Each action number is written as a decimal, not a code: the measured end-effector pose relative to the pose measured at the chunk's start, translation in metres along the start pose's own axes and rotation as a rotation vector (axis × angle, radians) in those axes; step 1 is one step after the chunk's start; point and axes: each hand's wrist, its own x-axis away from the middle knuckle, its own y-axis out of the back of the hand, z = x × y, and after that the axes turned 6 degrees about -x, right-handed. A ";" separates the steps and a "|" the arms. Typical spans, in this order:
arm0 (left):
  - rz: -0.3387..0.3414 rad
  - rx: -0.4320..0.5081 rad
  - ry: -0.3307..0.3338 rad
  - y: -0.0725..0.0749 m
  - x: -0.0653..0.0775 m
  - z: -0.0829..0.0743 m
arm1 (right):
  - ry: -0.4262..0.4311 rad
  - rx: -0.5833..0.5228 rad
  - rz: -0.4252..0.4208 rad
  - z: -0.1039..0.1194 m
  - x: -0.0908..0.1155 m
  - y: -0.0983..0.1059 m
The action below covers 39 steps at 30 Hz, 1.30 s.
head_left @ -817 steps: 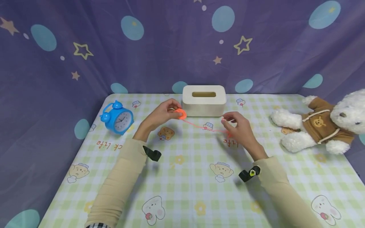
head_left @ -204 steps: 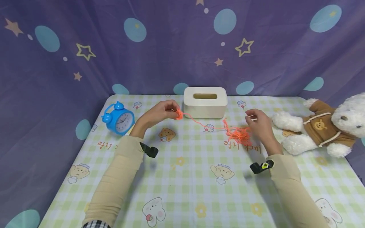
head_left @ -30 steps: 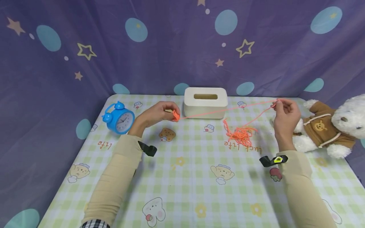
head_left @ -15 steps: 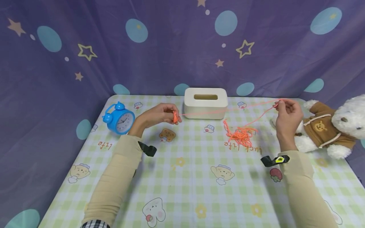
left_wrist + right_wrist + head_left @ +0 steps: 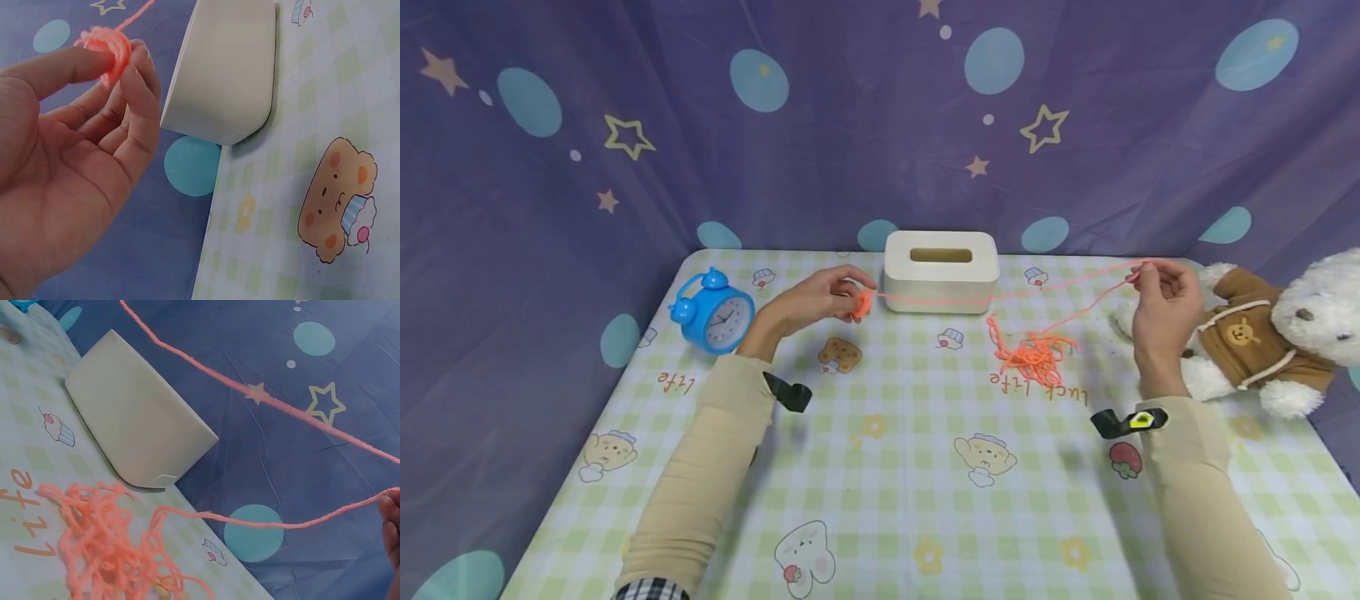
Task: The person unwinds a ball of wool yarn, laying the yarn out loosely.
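A small wound coil of orange yarn (image 5: 115, 53) sits in my left hand (image 5: 823, 296), pinched between thumb and fingertips above the table. From the coil a single strand (image 5: 281, 403) runs across in front of the tissue box to my right hand (image 5: 1163, 312). That hand pinches the yarn between thumb and forefinger, raised near the teddy bear's legs. A second length drops from its fingers to a loose, tangled heap of orange yarn (image 5: 1033, 358) on the tablecloth. Only the fingertips of the right hand show in the right wrist view.
The cream tissue box (image 5: 942, 287) stands at the back middle. A blue alarm clock (image 5: 715, 312) is at the left, and a white teddy bear (image 5: 1262, 325) in a brown hoodie lies at the right. The checked tablecloth (image 5: 902, 525) covers the table; a purple curtain (image 5: 865, 150) hangs behind.
Since 6.8 s ago my right hand has moved right and up, lifting yarn from the heap. In the last second it drifts slightly right; the left fingers shift around the coil and the strand sags slightly.
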 end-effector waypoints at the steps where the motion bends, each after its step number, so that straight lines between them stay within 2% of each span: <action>1: -0.012 -0.012 0.007 0.000 0.000 0.000 | 0.001 -0.007 -0.002 0.001 0.000 0.001; 10: -0.089 -0.080 0.045 0.002 -0.001 0.001 | 0.039 -0.065 -0.023 0.006 -0.005 0.010; 14: -0.113 -0.089 0.042 0.003 -0.001 0.000 | 0.058 -0.048 -0.035 0.008 -0.005 0.013; 18: -0.119 -0.081 0.033 0.004 -0.001 0.000 | 0.048 0.056 -0.041 0.011 -0.004 0.014; 22: -0.125 -0.073 0.026 0.005 -0.001 -0.002 | -0.007 0.268 0.003 0.012 0.000 0.018; 26: -0.129 -0.064 0.013 0.004 -0.001 -0.002 | -0.060 0.506 0.129 0.010 0.008 0.021; 32: -0.130 -0.035 -0.013 0.003 -0.001 -0.002 | -0.116 0.870 0.482 0.005 0.021 0.028; 35: -0.125 -0.030 -0.029 0.003 -0.001 -0.002 | -0.132 0.978 0.624 0.000 0.026 0.031; 39: -0.122 -0.022 -0.042 0.003 -0.002 -0.002 | -0.172 1.032 0.726 -0.008 0.032 0.034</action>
